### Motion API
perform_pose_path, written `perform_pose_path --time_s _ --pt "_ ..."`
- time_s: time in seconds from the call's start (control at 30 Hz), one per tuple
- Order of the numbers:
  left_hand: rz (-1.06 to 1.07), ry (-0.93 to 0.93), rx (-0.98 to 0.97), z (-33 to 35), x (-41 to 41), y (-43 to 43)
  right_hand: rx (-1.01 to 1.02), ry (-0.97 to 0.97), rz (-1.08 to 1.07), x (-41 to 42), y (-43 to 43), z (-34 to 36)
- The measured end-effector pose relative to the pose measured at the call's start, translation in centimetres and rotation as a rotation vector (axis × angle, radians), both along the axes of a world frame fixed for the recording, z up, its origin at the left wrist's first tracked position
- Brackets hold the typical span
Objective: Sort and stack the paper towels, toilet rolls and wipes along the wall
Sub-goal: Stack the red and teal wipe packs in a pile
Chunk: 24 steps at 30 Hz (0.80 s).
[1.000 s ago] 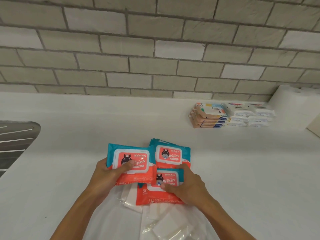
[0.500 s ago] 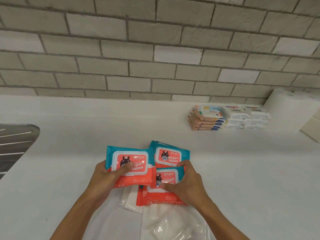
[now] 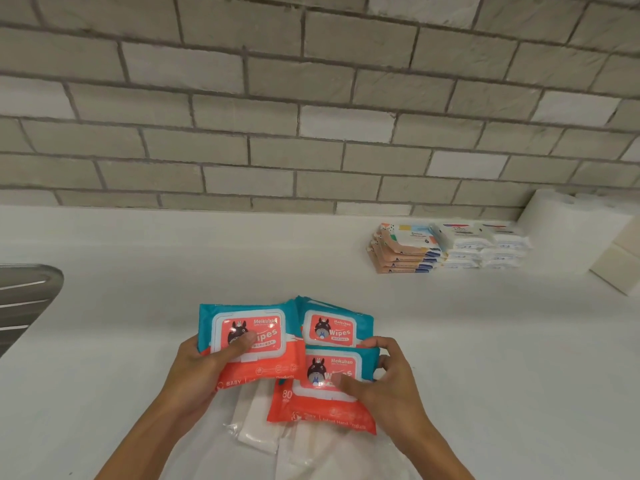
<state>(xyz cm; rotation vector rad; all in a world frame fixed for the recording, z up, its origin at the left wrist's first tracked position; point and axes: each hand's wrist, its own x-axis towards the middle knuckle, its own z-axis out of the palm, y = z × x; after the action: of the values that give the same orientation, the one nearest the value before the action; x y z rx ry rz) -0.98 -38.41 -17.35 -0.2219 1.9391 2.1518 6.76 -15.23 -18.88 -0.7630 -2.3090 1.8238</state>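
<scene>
**Head view.** We hold three teal-and-orange wipes packs low over the white surface (image 3: 138,289), near its front edge and well apart from the brick wall (image 3: 277,133).

- **Left hand:** Our left hand (image 3: 197,368) grips the left pack (image 3: 252,317). The thumb lies flat on its lid, and the fingers are curled beneath it, hidden.
- **Right hand:** Our right hand (image 3: 391,386) pinches the front pack (image 3: 322,407). The thumb presses on the lid, and the fingers (image 3: 377,342) curl over the pack's far right corner.
- **Rear pack:** The rear pack (image 3: 332,323) lies behind the front pack and beside the left pack, overlapped by both. We cannot tell which hand carries it.
- **Below the packs:** A clear bag (image 3: 311,455) rests on the surface, with white folded packets inside.
- **Along the wall, right:** A tan stack (image 3: 401,254) of wipes packs stands there, with white stacks (image 3: 485,247) of packs in two columns just beside it. Just right of these stands a towel roll (image 3: 554,230), upright, with more white rolls behind it, blurred.
- **Edges:** A cream box (image 3: 620,268) shows at the right edge, and a steel drainer (image 3: 24,299) at the left edge of the surface
</scene>
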Motion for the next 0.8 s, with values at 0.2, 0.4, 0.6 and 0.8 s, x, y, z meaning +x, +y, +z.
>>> perform_pose_path --time_s 0.2,0.4,0.6,0.8 --pt "0.045 -0.03 0.143 0.6 -0.9 1.4 -0.14 0.039 -0.1 -0.7 2.2 1.1" --pt "0.081 -0.034 0.241 1.8 -2.7 3.3 -0.231 0.094 -0.179 -3.6 5.2 2.6" --pt "0.087 -0.022 0.251 3.0 -5.4 5.5 -0.215 0.155 -0.241 -9.2 8.1 3.7" --pt "0.121 -0.039 0.251 3.4 -8.0 7.2 0.061 0.188 -0.194 -16.4 10.3 3.8"
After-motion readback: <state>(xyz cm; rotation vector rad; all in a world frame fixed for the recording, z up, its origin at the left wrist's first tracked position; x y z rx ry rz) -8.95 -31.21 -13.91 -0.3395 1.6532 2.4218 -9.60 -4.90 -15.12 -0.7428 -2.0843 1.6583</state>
